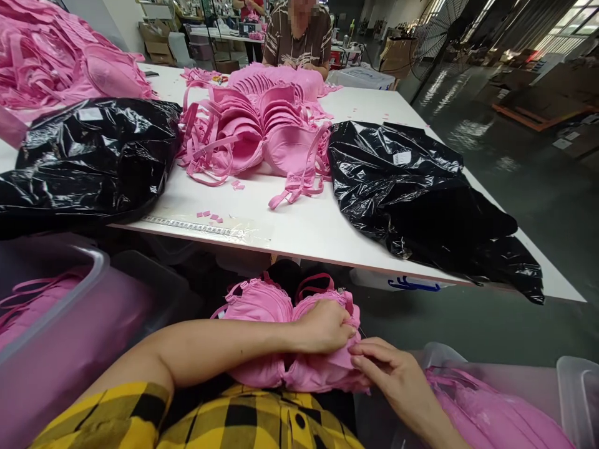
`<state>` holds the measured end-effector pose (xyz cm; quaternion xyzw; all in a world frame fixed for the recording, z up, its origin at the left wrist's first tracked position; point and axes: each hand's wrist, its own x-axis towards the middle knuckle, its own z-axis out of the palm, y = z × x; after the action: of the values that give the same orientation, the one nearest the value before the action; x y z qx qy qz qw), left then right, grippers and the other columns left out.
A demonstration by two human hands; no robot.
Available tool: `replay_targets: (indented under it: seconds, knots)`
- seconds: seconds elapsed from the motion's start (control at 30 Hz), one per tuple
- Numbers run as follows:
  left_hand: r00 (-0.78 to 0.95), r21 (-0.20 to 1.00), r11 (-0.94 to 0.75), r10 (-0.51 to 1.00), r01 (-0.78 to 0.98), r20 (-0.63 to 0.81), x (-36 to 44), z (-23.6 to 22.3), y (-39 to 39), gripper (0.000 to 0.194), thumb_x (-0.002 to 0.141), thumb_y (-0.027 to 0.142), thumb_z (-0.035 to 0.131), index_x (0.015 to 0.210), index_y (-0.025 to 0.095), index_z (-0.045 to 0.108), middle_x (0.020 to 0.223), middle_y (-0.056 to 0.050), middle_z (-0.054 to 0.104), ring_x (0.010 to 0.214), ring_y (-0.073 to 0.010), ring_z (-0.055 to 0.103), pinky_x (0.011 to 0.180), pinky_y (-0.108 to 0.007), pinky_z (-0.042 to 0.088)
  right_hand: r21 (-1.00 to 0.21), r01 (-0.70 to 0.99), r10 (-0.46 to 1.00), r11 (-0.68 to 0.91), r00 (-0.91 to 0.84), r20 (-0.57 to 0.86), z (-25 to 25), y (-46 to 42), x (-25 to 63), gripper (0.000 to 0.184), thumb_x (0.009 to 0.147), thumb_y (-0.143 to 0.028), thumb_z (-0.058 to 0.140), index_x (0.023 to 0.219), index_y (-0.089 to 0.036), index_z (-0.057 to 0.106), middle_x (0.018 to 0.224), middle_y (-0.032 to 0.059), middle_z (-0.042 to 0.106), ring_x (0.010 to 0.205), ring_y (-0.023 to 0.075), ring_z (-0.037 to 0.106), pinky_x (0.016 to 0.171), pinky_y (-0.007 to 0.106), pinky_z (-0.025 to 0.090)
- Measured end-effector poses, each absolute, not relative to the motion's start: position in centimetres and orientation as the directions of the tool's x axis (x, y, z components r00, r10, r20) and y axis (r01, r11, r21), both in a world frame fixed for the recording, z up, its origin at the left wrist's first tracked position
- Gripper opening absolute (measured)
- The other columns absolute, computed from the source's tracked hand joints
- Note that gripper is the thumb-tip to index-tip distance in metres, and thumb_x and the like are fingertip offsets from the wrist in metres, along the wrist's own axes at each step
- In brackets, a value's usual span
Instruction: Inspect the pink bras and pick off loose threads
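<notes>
A pink bra [262, 312] with padded cups lies across my lap, below the table edge. My left hand [325, 325] reaches over it from the left, its fingers curled down on the right cup. At the bra's right edge, my right hand [390, 368] pinches the fabric between thumb and fingers. The fingertips of the left hand are partly hidden. On the table ahead, a row of nested pink bras [262, 125] stretches away from me, straps hanging at its sides.
Black plastic bags [98, 162] lie left and right of the row. A tape measure [187, 226] runs along the table's front edge [299, 240]. Plastic bins [105, 293] with pink bras flank me. A person [299, 37] sits across the table; a pink heap [60, 56] lies far left.
</notes>
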<state>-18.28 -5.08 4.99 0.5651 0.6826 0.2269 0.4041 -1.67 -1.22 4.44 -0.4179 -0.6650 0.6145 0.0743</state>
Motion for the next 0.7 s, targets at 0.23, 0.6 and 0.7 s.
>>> replay_targets:
  seconds: [0.23, 0.6, 0.7]
  knots:
    - [-0.028, 0.785, 0.23, 0.965, 0.575, -0.262, -17.9, 4.9, -5.2, 0.027, 0.075, 0.019, 0.049, 0.049, 0.016, 0.044, 0.047, 0.004, 0.039, 0.048, -0.0091, 0.036, 0.046, -0.024, 0.024, -0.84, 0.403, 0.637, -0.362, -0.551, -0.539, 4.4, -1.6, -1.8, 0.036, 0.053, -0.044, 0.081, 0.069, -0.017, 0.066, 0.057, 0.0001, 0.063, 0.05, 0.0168, 0.061, 0.051, 0.026, 0.053]
    - [0.321, 0.558, -0.311, 0.943, 0.769, 0.083, -19.8, 6.5, -6.1, 0.014, 0.082, 0.017, 0.051, 0.092, 0.019, 0.061, 0.099, -0.005, 0.063, 0.089, -0.0193, 0.056, 0.073, -0.029, 0.04, -0.825, 0.402, 0.633, -0.397, -0.531, -0.563, 4.0, -0.7, -1.3, 0.044, 0.051, -0.051, 0.082, 0.07, -0.015, 0.067, 0.058, 0.0024, 0.066, 0.047, 0.016, 0.059, 0.048, 0.026, 0.05]
    - [0.646, 0.478, -0.566, 0.763, 0.672, -0.005, -20.3, 7.1, -5.5, 0.013, 0.078, 0.012, 0.058, 0.081, 0.023, 0.064, 0.098, -0.003, 0.064, 0.088, -0.0187, 0.057, 0.068, -0.027, 0.04, -0.811, 0.394, 0.618, -0.432, -0.526, -0.584, 3.5, -0.5, -1.6, 0.043, 0.048, -0.048, 0.084, 0.069, -0.015, 0.067, 0.054, 0.0016, 0.065, 0.046, 0.0156, 0.058, 0.048, 0.026, 0.049]
